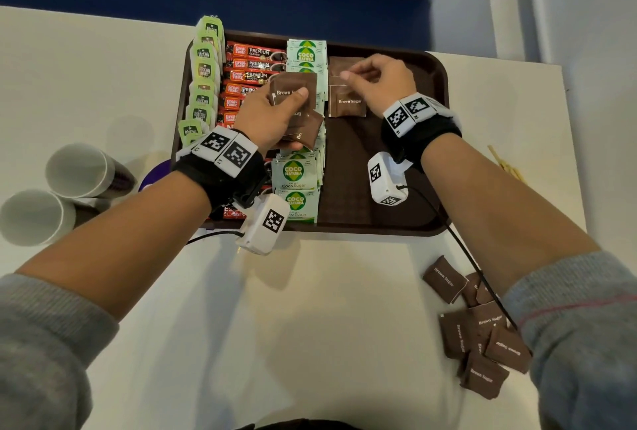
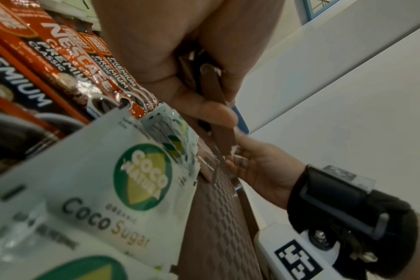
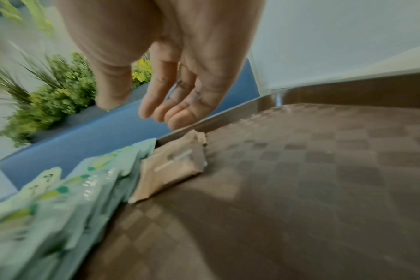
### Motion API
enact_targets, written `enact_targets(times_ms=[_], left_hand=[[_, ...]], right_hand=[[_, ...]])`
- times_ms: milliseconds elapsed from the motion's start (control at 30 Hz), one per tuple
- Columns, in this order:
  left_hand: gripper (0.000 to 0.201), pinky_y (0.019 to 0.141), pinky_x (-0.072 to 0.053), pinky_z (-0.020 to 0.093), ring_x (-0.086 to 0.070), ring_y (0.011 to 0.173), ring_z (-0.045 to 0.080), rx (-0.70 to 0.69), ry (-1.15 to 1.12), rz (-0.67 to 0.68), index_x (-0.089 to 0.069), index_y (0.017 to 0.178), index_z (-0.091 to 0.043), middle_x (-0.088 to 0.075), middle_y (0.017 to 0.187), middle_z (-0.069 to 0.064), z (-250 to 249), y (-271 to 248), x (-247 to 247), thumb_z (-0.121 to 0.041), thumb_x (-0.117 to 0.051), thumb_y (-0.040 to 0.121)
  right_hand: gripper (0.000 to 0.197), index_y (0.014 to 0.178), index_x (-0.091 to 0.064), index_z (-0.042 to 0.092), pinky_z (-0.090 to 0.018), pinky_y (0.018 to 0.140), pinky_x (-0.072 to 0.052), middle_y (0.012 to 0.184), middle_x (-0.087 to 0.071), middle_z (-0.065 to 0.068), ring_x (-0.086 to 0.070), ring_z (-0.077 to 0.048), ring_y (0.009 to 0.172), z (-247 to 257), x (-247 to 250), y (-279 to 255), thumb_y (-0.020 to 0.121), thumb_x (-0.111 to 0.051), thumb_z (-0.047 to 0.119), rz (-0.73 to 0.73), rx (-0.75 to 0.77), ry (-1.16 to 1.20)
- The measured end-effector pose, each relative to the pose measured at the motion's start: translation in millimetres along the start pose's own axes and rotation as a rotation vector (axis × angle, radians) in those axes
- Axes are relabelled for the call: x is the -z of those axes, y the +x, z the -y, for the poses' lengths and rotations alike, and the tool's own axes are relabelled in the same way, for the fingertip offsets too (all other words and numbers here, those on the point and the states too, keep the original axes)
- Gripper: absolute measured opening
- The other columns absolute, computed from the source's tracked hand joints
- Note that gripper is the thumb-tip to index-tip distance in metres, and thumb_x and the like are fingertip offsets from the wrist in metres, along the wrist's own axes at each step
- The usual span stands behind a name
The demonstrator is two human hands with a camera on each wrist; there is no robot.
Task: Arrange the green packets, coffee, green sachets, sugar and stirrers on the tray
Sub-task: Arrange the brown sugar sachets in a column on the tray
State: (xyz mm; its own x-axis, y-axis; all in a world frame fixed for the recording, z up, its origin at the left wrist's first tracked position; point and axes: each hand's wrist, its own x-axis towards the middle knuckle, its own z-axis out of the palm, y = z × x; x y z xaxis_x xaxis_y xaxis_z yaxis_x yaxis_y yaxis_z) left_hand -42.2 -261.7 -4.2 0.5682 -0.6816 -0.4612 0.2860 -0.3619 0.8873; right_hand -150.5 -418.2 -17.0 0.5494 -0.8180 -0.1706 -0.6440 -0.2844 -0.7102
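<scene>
Your left hand [image 1: 272, 116] grips a small fan of brown sugar packets [image 1: 299, 103], thumb pressed across the top one and fingers curled beneath, held above the middle of the brown tray [image 1: 432, 67]. Under that hand and toward you runs a column of green sachets [image 1: 294, 176]. To the outer side of your left hand lie the red coffee sticks [image 1: 255, 64], and beyond those, at the tray's left edge, a row of green packets [image 1: 203, 85]. Your right hand [image 1: 377, 79] hovers over the tray just across from your left, fingers loosely curled and thumb near the forefinger; the wrist view shows the fingers hanging relaxed and holding nothing. Directly beneath its fingertips lie two sugar packets on the tray [image 1: 346, 98], one overlapping the other, just beside the green sachets. Back near your right elbow, a loose pile of sugar packets [image 1: 482, 336] sits on the white table [image 1: 310, 326]. Off past your right wrist, wooden stirrers [image 1: 505, 162] lie on the table.
</scene>
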Motion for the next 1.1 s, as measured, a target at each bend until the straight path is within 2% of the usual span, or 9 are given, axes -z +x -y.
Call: enact_targets(times_ms=[33,100,167,267,633,767,867,1000,1100], left_hand=[[0.015,0.041,-0.049,0.022,-0.068,0.064,0.01,-0.001,0.011,0.001,-0.06,0.107,-0.025,-0.067,0.086,-0.004,0,-1,-1,-0.028,-0.06,0.092],[0.016,0.041,-0.05,0.022,-0.068,0.066,0.013,-0.008,0.038,0.018,-0.059,0.108,-0.025,-0.067,0.086,-0.004,0,-2,-2,-0.026,-0.06,0.092],[0.018,0.042,-0.051,0.022,-0.068,0.069,0.014,-0.019,0.065,0.057,-0.058,0.111,-0.026,-0.067,0.088,-0.002,0,-4,-2,-0.026,-0.06,0.092],[0.025,0.041,-0.05,0.023,-0.069,0.072,0.018,-0.024,0.065,0.109,-0.054,0.117,-0.027,-0.067,0.095,0.002,-1,-6,-3,-0.025,-0.06,0.093],[0.006,0.039,-0.049,0.023,-0.067,0.062,0.013,-0.082,0.053,0.0,-0.055,0.098,-0.022,-0.063,0.089,-0.001,-5,-5,-5,-0.026,-0.057,0.095],[0.003,0.037,-0.049,0.022,-0.065,0.061,0.014,-0.094,0.048,-0.021,-0.057,0.093,-0.021,-0.062,0.089,0.002,-4,-4,-6,-0.023,-0.057,0.095],[0.003,0.038,-0.049,0.022,-0.066,0.065,0.017,-0.096,0.047,-0.01,-0.059,0.092,-0.024,-0.064,0.096,0.006,-3,-5,-6,-0.023,-0.058,0.094],[0.011,0.041,-0.051,0.023,-0.068,0.073,0.018,-0.066,0.042,-0.01,-0.063,0.104,-0.025,-0.065,0.098,0.005,-3,-5,-3,-0.024,-0.059,0.093],[0.01,0.042,-0.051,0.023,-0.067,0.074,0.016,-0.047,0.034,-0.019,-0.063,0.102,-0.026,-0.063,0.102,0.005,-3,-4,-1,-0.025,-0.06,0.093]], right_hand=[[0.021,0.091,-0.066,0.024,-0.001,0.065,-0.042,0.09,-0.065,0.009,-0.056,0.003,0.075,7,0,-3,0.082,-0.068,0.043,0.042,0.033,0.03],[0.023,0.088,-0.068,0.026,-0.019,0.077,-0.054,0.09,-0.068,0.007,-0.062,-0.003,0.08,19,-2,-8,0.08,-0.069,0.047,0.14,0.096,0.096],[0.021,0.087,-0.07,0.026,-0.035,0.077,-0.058,0.088,-0.069,0.002,-0.066,-0.015,0.083,28,-2,-12,0.077,-0.072,0.044,0.237,0.126,0.146],[0.022,0.089,-0.07,0.017,-0.04,0.079,-0.058,0.089,-0.069,-0.006,-0.067,-0.021,0.083,37,-1,-13,0.074,-0.078,0.031,0.306,0.13,0.128],[0.011,0.077,-0.066,0.022,-0.035,0.072,-0.056,0.076,-0.063,-0.002,-0.058,-0.011,0.065,30,13,-16,0.079,-0.075,0.014,0.318,0.121,0.159],[0.015,0.092,-0.069,0.009,-0.017,0.059,-0.052,0.075,-0.063,0.001,-0.06,-0.003,0.06,28,13,-21,0.078,-0.074,0.013,0.328,0.076,0.241],[0.019,0.098,-0.067,0.005,-0.012,0.055,-0.049,0.075,-0.064,0.001,-0.061,0.001,0.055,23,12,-22,0.08,-0.072,0.011,0.339,0.03,0.256],[0.019,0.101,-0.069,0.004,-0.013,0.058,-0.051,0.079,-0.065,-0.004,-0.06,-0.005,0.061,10,13,-17,0.084,-0.069,0.012,0.22,-0.029,0.197],[0.014,0.099,-0.07,0.01,-0.021,0.068,-0.054,0.074,-0.065,0.001,-0.06,-0.01,0.065,-7,13,-6,0.085,-0.068,0.014,0.165,-0.09,0.097]])
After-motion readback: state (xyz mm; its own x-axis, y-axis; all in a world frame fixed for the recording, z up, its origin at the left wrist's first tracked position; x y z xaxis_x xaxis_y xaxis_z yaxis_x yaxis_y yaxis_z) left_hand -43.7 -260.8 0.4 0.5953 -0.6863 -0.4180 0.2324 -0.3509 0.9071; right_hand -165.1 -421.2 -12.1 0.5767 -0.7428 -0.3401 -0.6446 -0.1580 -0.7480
